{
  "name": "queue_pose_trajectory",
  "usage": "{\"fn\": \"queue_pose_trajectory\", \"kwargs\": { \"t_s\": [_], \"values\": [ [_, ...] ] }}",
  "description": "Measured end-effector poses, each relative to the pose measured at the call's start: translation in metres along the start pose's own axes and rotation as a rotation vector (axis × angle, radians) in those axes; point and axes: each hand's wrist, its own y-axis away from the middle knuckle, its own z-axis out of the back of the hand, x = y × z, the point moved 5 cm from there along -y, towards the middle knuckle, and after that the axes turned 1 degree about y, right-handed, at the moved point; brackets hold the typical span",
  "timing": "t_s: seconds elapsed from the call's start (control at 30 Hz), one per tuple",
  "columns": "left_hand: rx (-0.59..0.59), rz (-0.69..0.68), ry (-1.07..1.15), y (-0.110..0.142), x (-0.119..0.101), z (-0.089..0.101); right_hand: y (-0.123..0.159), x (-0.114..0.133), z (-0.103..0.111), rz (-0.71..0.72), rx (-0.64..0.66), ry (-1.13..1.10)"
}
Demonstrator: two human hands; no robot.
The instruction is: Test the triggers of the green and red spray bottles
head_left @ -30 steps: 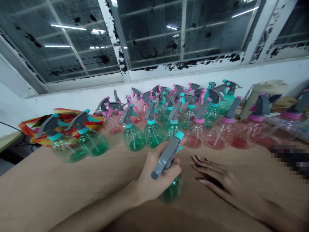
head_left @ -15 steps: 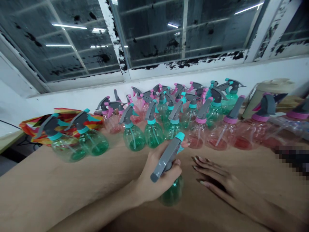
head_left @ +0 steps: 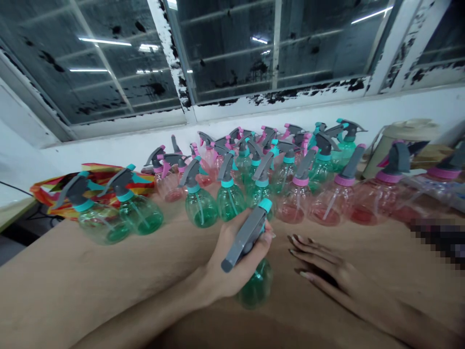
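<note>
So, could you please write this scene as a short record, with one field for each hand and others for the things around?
left hand: closed around a green spray bottle, below its grey spray head
right hand: palm down at the table, holding nothing
front row, centre: green bottles with teal collars
front row, right: pink bottles with pink collars
far right: cream jug, behind the bottles
background: dark window

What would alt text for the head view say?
A left hand grips a green spray bottle by its grey trigger head; the right hand lies palm down on the brown table. Behind are many green and pink spray bottles, below dark windows.
</note>
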Motion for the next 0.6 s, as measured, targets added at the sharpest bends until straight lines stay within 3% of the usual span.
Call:
{"fn": "queue_pose_trajectory", "kwargs": {
  "t_s": [0.37, 0.6],
  "values": [
    [-0.058, -0.077, -0.091, 0.0041, 0.0006, -0.0007, -0.0014, 0.0035, 0.0051, -0.008, -0.007, -0.02],
    [-0.045, -0.05, -0.064, 0.003, 0.0002, -0.0016, -0.0016, 0.0006, 0.004, 0.001, 0.012, -0.01]
  ]
}}
